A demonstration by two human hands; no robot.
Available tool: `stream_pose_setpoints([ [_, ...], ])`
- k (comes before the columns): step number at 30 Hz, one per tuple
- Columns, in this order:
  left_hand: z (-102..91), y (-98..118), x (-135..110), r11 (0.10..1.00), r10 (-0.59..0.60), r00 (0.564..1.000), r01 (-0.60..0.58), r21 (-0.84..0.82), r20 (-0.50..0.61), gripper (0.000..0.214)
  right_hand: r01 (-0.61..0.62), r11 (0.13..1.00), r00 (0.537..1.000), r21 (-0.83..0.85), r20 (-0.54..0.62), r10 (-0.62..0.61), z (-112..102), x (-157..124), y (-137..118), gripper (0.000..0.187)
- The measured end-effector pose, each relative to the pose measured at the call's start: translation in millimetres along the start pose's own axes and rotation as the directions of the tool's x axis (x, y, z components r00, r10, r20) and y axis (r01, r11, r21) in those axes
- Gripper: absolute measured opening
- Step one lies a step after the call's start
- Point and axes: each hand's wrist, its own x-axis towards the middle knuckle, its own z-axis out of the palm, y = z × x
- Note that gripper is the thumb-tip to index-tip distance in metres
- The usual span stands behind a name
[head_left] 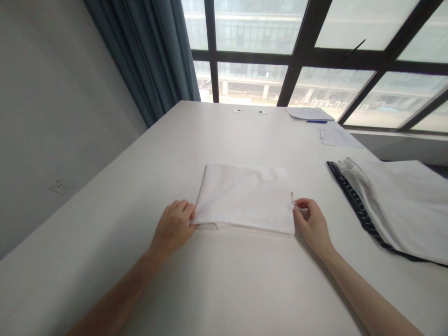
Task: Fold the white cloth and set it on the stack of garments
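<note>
A white cloth [245, 198] lies folded into a flat rectangle in the middle of the table. Its layers show along the near edge. My left hand [177, 224] is at the near left corner, fingers closed on the cloth with the thumb low by the edge. At the right edge, my right hand [311, 221] pinches the cloth's side, where a small bit of fabric sticks up. What lies inside the folds is hidden.
The white table [224, 284] runs back to a window. On the right lies a pile of white fabric [402, 200] over a dark striped cloth [360, 210]. Papers [308, 113] and a blue pen [317, 122] are at the far right. A blue curtain [147, 51] hangs at the back left.
</note>
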Motion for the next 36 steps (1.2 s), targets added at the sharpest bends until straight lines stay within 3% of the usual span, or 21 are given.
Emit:
stream_pose_setpoints([
  [2, 3.6, -2.5, -0.6, 0.999, 0.004, 0.999, -0.005, -0.038, -0.042, 0.012, 0.110, 0.994, 0.992, -0.017, -0.062, -0.111, -3.1, -2.4, -3.1, 0.016],
  [4, 5.4, -3.2, -1.2, 0.995, 0.044, 0.995, -0.052, -0.082, -0.090, 0.012, 0.295, 0.955, 0.955, -0.019, -0.033, -0.296, -7.1, -6.1, -9.9, 0.015],
  [5, 5.7, -2.8, -1.5, 0.990, 0.078, 0.991, -0.090, -0.109, -0.109, 0.012, 0.402, 0.915, 0.915, -0.007, 0.026, -0.402, -8.7, -8.2, -14.4, 0.016],
  [7, 5.6, -1.4, -2.0, 0.969, 0.162, 0.978, -0.183, -0.167, -0.132, 0.014, 0.586, 0.810, 0.794, 0.028, 0.180, -0.581, -10.4, -12.2, -24.3, 0.022],
  [9, 5.4, -0.3, -2.6, 0.936, 0.240, 0.959, -0.269, -0.225, -0.149, 0.016, 0.688, 0.724, 0.680, 0.049, 0.304, -0.667, -9.6, -15.1, -32.4, 0.029],
  [11, 6.2, -0.4, -3.3, 0.905, 0.292, 0.943, -0.326, -0.272, -0.159, 0.017, 0.726, 0.686, 0.632, 0.049, 0.344, -0.694, -7.9, -16.5, -36.3, 0.027],
  [15, 11.3, -4.0, -4.3, 0.888, 0.279, 0.948, -0.316, -0.333, -0.156, 0.017, 0.738, 0.671, 0.634, 0.074, 0.265, -0.727, -8.1, -16.1, -33.6, 0.023],
  [20, 14.9, -7.5, -3.4, 0.914, 0.098, 0.987, -0.139, -0.380, -0.125, 0.021, 0.728, 0.671, 0.661, 0.137, 0.117, -0.741, -12.6, -16.6, -30.8, 0.031],
  [22, 14.6, -7.3, -2.7, 0.916, 0.062, 0.991, -0.103, -0.388, -0.116, 0.022, 0.726, 0.666, 0.648, 0.173, 0.152, -0.746, -12.2, -16.7, -31.5, 0.030],
  [28, 16.7, -8.0, -2.7, 0.892, 0.028, 0.994, -0.070, -0.446, -0.101, 0.025, 0.622, 0.739, 0.608, 0.259, 0.435, -0.664, -6.9, -14.1, -31.8, 0.026],
  [36, 14.9, -10.1, -4.9, 0.872, 0.148, 0.975, -0.208, -0.444, -0.167, 0.018, 0.556, 0.778, 0.599, 0.293, 0.508, -0.619, -8.3, -10.9, -33.2, 0.023],
])
